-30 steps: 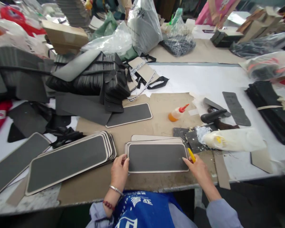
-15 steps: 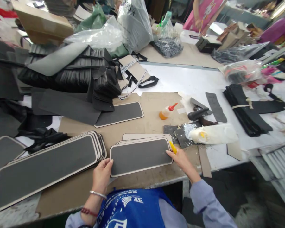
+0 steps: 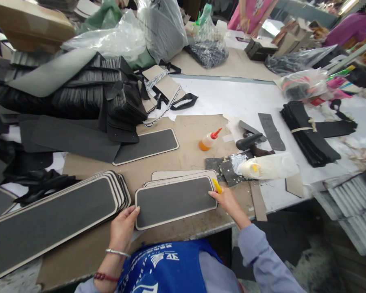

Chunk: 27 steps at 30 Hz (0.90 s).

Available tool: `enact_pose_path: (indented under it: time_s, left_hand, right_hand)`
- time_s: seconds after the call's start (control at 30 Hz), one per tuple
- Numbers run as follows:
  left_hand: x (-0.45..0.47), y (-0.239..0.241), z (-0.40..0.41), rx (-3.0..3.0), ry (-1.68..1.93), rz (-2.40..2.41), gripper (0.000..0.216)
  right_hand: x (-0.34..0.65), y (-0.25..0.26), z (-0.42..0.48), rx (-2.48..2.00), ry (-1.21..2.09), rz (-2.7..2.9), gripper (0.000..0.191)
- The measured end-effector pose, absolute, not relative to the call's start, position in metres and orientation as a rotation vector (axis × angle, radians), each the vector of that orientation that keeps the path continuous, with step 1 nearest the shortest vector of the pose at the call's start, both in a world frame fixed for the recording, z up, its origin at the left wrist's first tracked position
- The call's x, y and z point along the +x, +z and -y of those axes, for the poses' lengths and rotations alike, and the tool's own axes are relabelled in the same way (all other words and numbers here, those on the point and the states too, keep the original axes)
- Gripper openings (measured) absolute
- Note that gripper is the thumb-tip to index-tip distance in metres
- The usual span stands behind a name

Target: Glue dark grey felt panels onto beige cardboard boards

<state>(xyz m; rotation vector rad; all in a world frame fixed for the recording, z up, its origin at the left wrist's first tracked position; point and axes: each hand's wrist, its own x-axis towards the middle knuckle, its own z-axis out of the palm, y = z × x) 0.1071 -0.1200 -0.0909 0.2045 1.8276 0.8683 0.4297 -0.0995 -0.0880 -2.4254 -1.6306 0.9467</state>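
A short stack of dark grey panels with cream borders (image 3: 175, 200) lies near the table's front edge. My left hand (image 3: 122, 228) rests at the top panel's left end, fingers curled against its edge. At the right end my right hand (image 3: 227, 198) touches the panel while pinching a small yellow tool (image 3: 216, 186). Left of them lies a fanned stack of long grey panels (image 3: 53, 215).
An orange glue bottle with a red cap (image 3: 208, 140), a white bottle on its side (image 3: 268, 166) and a black-handled tool (image 3: 249, 142) sit right of the brown cardboard mat (image 3: 192, 132). Heaps of black pieces (image 3: 79, 91) fill the left. Another person (image 3: 250, 12) stands at the back.
The view has swung to the right and tilted. Both hands stay on the ends of the top panel, which now lies slightly turned, its left end nearer me.
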Motion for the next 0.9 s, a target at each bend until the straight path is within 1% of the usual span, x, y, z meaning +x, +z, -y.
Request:
enact_pose_path:
  time_s: [0.23,0.4,0.57,0.7,0.9]
  left_hand:
    - [0.109,-0.074,0.117,0.207,0.834,-1.752,0.022]
    - [0.105,-0.077,0.117,0.248,0.773,-1.707,0.03]
    - [0.104,-0.085,0.117,0.192,0.822,-1.721,0.023]
    - [0.105,-0.09,0.119,0.139,0.851,-1.699,0.015]
    - [0.104,-0.092,0.12,0.111,0.87,-1.706,0.014]
  right_hand:
    - [0.429,-0.087,0.099,-2.445,0.96,1.646,0.023]
    - [0.432,-0.089,0.099,-2.431,0.965,1.689,0.025]
    - [0.435,-0.082,0.101,-2.359,1.042,1.712,0.026]
    - [0.435,-0.082,0.103,-2.437,1.002,1.799,0.023]
    - [0.433,-0.09,0.105,-2.498,0.987,1.808,0.024]
